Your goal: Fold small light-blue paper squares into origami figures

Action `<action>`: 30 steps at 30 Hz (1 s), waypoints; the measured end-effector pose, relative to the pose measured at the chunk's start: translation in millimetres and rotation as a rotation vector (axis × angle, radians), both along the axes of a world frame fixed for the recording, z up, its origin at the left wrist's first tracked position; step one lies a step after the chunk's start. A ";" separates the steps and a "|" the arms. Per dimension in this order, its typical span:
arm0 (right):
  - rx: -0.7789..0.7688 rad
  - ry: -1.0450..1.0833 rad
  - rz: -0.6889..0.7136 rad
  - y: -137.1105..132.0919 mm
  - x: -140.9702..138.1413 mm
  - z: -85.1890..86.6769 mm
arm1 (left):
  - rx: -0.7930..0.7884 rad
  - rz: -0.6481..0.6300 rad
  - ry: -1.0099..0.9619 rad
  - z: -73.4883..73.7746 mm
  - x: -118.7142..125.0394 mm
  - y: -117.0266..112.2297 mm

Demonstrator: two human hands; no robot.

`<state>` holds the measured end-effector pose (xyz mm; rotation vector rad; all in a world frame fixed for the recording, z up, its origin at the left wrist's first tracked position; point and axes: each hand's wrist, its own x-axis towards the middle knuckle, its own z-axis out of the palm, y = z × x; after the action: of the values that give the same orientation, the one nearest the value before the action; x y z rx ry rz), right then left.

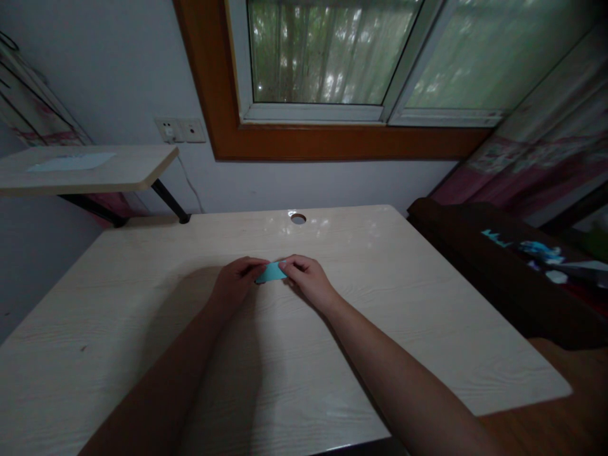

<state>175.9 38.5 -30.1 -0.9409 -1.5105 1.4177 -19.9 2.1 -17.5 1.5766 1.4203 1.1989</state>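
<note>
A small folded piece of light blue paper (270,272) lies on the pale wooden desk (142,304), near its middle. My left hand (237,278) has its fingers curled and pinches the paper's left end. My right hand (306,278) pinches the right end with bent fingers. Both hands rest low on the desk top, and most of the paper is hidden beneath the fingers.
A round cable hole (298,218) sits at the desk's far edge. A raised side shelf (85,168) with a sheet on it stands at the back left. A wall socket (180,130) and a window (327,57) are behind. A dark bed frame (498,266) runs along the right.
</note>
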 end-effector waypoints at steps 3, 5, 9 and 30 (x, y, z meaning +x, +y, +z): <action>-0.022 0.018 0.019 0.9 -0.1 0.8 | 0.079 -0.007 0.035 -2.5 -2.2 1.1; -0.065 0.064 0.019 2.0 -0.5 2.0 | 0.192 -0.038 0.051 -4.9 -4.1 2.4; -0.156 0.175 -0.014 4.4 -1.1 4.5 | 0.397 -0.162 0.094 -8.0 -5.3 3.9; 0.384 -0.139 -0.071 -0.6 -2.9 9.7 | 0.028 -0.035 0.010 -16.0 -5.4 4.6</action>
<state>173.0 37.9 -20.4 -0.8554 -1.7551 0.9793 -25.3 6.7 -33.4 1.6220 1.3820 1.1966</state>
